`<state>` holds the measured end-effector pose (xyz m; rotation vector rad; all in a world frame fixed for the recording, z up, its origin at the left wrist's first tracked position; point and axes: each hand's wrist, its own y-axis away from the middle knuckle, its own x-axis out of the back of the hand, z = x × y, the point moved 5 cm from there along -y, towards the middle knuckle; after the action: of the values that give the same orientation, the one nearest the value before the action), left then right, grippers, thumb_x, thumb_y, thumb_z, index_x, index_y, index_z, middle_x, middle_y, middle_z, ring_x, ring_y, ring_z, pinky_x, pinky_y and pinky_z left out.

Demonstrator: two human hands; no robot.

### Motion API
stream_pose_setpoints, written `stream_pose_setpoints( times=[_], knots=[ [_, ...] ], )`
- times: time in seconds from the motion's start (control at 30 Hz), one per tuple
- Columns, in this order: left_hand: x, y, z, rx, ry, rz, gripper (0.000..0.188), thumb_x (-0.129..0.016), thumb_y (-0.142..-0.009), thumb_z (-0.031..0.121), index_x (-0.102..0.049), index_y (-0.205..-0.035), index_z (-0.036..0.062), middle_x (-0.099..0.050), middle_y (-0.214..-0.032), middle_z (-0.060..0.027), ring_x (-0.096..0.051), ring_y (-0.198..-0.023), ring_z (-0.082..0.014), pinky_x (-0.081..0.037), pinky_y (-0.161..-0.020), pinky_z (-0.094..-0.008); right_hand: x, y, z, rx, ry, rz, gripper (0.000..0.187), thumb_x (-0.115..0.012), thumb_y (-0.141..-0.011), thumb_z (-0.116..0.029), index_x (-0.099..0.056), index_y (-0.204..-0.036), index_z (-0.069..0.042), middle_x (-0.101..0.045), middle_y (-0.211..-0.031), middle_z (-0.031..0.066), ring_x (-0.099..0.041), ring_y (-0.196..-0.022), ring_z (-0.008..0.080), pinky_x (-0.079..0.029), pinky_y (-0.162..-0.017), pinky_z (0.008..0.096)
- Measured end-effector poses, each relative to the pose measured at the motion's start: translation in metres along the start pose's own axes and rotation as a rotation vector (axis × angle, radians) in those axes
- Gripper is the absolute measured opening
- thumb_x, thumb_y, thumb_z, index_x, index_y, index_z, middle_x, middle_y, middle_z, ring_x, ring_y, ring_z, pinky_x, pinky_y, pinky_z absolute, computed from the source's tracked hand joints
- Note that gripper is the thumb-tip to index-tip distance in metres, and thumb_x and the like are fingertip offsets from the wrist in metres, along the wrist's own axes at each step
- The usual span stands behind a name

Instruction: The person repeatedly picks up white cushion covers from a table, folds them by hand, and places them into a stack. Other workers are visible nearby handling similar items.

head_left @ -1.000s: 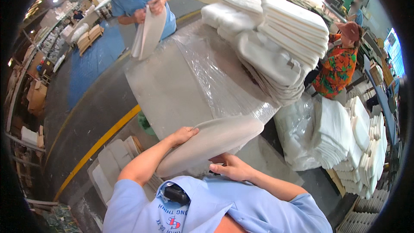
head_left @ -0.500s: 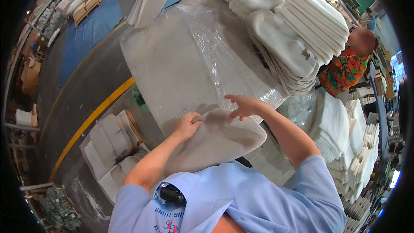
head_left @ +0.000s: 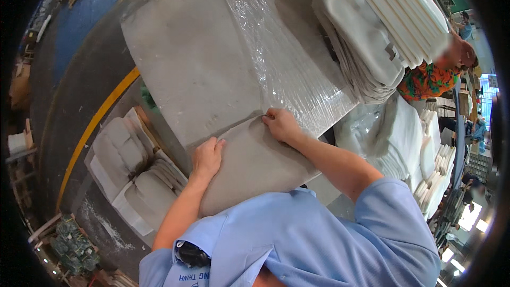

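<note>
A grey, soft-looking flat pad (head_left: 257, 162) lies against my front, its far edge resting over the near end of the work table (head_left: 196, 69). My left hand (head_left: 208, 157) grips the pad's left edge, thumb on top. At the far edge, my right hand (head_left: 281, 125) pinches the rim between thumb and fingers, which are partly hidden. The table has a grey cover, with shiny clear plastic film (head_left: 287, 69) over its right part.
Stacked grey pads (head_left: 356, 37) and white pads (head_left: 398, 16) stand at the table's far right. More white pads (head_left: 398, 138) are piled at right, near a person in a patterned shirt (head_left: 427, 81). Grey pads (head_left: 127, 149) sit low at left beside a yellow floor line (head_left: 98, 122).
My right hand has come down from hovering with spread fingers and now pinches the pad's far edge. The pad has been spread flatter. My left hand has shifted slightly left along it.
</note>
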<state>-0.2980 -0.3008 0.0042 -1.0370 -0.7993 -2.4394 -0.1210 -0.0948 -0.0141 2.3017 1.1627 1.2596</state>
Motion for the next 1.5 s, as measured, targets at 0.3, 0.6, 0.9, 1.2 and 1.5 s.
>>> stream_pose_setpoints(
  times=[0.3,0.6,0.9,1.2,1.5],
  knots=[
    [-0.010,-0.009,-0.011,-0.023,-0.017,0.141,0.038,-0.066,-0.102,0.035,-0.055,-0.083,0.0033,-0.065,-0.080,-0.0198,-0.064,-0.079,-0.0444,-0.047,-0.068,-0.0542,-0.006,-0.001,-0.004,0.104,-0.081,0.135,0.024,-0.067,-0.096,-0.027,-0.073,-0.106,-0.005,-0.073,-0.098,0.0244,-0.069,-0.094,0.0459,-0.054,-0.084,0.0525],
    [0.030,0.013,-0.037,-0.040,-0.052,0.017,0.039,-0.068,-0.099,0.037,-0.057,-0.086,0.0018,-0.066,-0.082,-0.0195,-0.064,-0.081,-0.0441,-0.047,-0.071,-0.0532,0.018,0.001,-0.008,0.377,0.242,-0.067,0.021,-0.069,-0.096,-0.026,-0.069,-0.101,-0.006,-0.072,-0.100,0.0211,-0.069,-0.092,0.0450,-0.055,-0.081,0.0532],
    [0.006,0.016,-0.052,0.039,-0.059,0.220,0.035,-0.067,-0.100,0.035,-0.057,-0.084,0.0062,-0.064,-0.073,-0.0157,-0.062,-0.069,-0.0435,-0.047,-0.062,-0.0516,0.004,0.008,0.002,0.463,0.065,0.100,0.015,-0.068,-0.097,-0.021,-0.065,-0.104,-0.007,-0.071,-0.101,0.0193,-0.069,-0.094,0.0442,-0.055,-0.082,0.0542],
    [0.070,0.064,-0.051,-0.075,0.172,0.063,0.019,-0.067,-0.100,0.017,-0.074,-0.112,0.0040,-0.072,-0.110,-0.0149,-0.064,-0.116,-0.0351,-0.048,-0.101,-0.0446,0.083,0.060,0.015,0.206,-0.308,0.014,0.033,-0.062,-0.105,-0.033,-0.073,-0.118,-0.004,-0.076,-0.104,0.0112,-0.071,-0.098,0.0258,-0.055,-0.091,0.0393],
    [0.051,0.142,-0.058,0.116,0.716,0.378,0.055,-0.041,-0.112,0.037,-0.076,-0.107,-0.0048,-0.076,-0.116,-0.0168,-0.066,-0.117,-0.0292,-0.046,-0.108,-0.0415,0.078,0.123,0.053,0.377,-0.723,0.199,0.063,-0.047,-0.111,-0.052,-0.076,-0.100,0.004,-0.076,-0.099,0.0101,-0.068,-0.092,0.0185,-0.053,-0.086,0.0324]
  ],
)
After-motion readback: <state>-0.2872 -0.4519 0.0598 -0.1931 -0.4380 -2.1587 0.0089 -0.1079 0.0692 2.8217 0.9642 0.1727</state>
